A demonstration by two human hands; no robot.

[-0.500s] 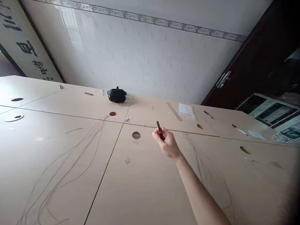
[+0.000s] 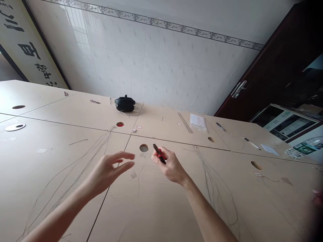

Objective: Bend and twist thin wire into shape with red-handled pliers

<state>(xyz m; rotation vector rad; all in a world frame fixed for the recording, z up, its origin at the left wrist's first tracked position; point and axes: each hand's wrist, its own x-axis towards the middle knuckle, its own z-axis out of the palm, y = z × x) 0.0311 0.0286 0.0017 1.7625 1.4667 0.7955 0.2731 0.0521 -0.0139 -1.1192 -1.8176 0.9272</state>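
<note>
My right hand (image 2: 171,165) is closed around a small pair of red-and-black pliers (image 2: 160,155), with the dark jaws pointing up and to the left. My left hand (image 2: 109,170) hovers over the table to its left. Its thumb and fingers are apart, and nothing shows between them. A single thin wire (image 2: 138,181) curves down the tabletop (image 2: 156,208) between the two hands. To the right of my right arm lies a bundle of thin wires (image 2: 208,178). Another bundle of long wires (image 2: 80,168) runs behind my left hand and forearm.
Round holes pierce the table, one hole (image 2: 143,148) just beyond my hands. Toward the wall are a black case (image 2: 125,104) with a white cord, a steel ruler (image 2: 185,122), a plastic bag (image 2: 198,122) and pens (image 2: 220,126). A water bottle (image 2: 306,147) lies at right.
My left hand has come into view from the lower left, fingers apart. My right hand has moved left and slightly nearer, still holding the pliers. A thin wire now shows between the hands.
</note>
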